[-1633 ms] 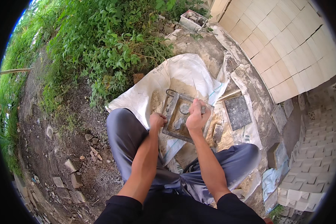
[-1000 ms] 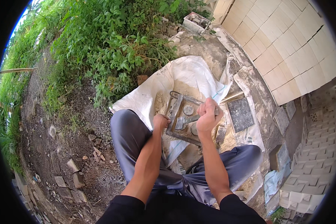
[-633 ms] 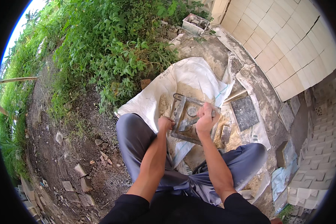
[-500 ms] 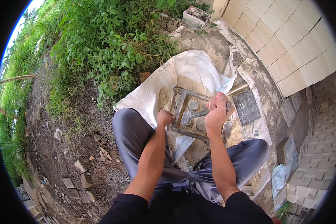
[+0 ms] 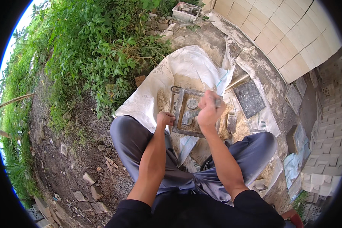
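My left hand [image 5: 165,119] is closed on the left bar of a dirty rectangular mould frame [image 5: 188,132], which has a loop at its far left corner. In my right hand [image 5: 210,112], held over the frame's right side, is a small trowel [image 5: 187,117]. The trowel's flat grey blade points left and lies within the frame's outline. A round grey piece [image 5: 192,103] sits inside the frame, just beyond the blade. Motion blurs my right fingers, and my hand hides part of the frame's right bar.
Under the frame a white woven sack [image 5: 146,97] holds pale sand. A dark square slab [image 5: 249,98] lies at the right, near stacked cream tiles [image 5: 281,36]. Far back stands a white crate [image 5: 186,12]. Green plants [image 5: 102,57] and broken bricks [image 5: 89,178] are at the left.
My right hand has moved slightly left and nearer over the frame, with the trowel still in it. My left hand keeps its place on the frame. The whole view has shifted a little.
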Motion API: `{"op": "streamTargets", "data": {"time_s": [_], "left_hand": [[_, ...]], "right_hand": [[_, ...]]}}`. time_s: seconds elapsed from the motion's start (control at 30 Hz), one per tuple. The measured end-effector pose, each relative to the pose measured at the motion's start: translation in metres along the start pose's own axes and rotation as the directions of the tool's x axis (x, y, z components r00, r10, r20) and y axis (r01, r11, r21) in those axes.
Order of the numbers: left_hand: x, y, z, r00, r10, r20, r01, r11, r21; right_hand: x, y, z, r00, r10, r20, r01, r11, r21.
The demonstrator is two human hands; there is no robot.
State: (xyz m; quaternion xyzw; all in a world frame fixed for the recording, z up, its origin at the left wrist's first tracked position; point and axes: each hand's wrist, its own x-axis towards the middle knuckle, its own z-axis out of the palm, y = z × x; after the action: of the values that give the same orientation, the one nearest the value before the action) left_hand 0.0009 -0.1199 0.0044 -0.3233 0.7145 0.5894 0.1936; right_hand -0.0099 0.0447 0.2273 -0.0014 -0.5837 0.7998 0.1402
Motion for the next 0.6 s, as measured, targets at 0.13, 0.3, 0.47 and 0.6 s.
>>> {"op": "streamTargets", "data": {"time_s": [0.13,0.3,0.47,0.6], "left_hand": [[-0.006,0.004,-0.003,0.998,-0.038,0.043,0.038,0.999,-0.005],[-0.01,0.014,-0.001,1.0,-0.008,0.025,0.008,1.0,0.024],[0.005,-0.002,0.001,1.0,0.011,0.028,-0.01,1.0,-0.027],[0.005,0.002,0.005,0.999,0.005,0.032,-0.006,1.0,0.012]], "right_hand": [[-0.023,0.064,-0.003,0.992,-0.021,0.126,0.034,0.994,-0.102],[-0.002,0.016,0.002,0.996,0.079,0.029,-0.08,0.996,0.038],[-0.008,0.042,-0.001,0.999,-0.001,0.034,0.002,1.0,-0.019],[-0.013,0.056,-0.002,0.987,0.16,0.032,-0.162,0.984,0.073]]}}
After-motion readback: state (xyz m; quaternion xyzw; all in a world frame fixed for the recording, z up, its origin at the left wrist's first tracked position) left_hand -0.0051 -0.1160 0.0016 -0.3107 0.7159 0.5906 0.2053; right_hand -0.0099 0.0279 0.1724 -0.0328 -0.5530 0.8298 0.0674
